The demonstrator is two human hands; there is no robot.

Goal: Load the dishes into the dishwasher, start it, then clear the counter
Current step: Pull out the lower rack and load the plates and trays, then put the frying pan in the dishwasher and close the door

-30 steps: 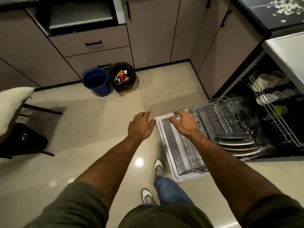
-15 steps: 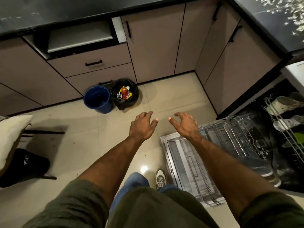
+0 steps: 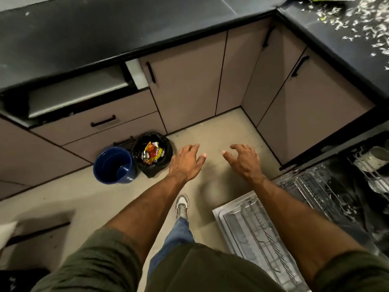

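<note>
Two empty hands, left hand (image 3: 185, 163) and right hand (image 3: 244, 163), hover over the floor (image 3: 221, 131), fingers loosely spread. The silver wire dishwasher rack (image 3: 259, 228) lies near and right of them, extending leftward; the right hand is nearer.
</note>
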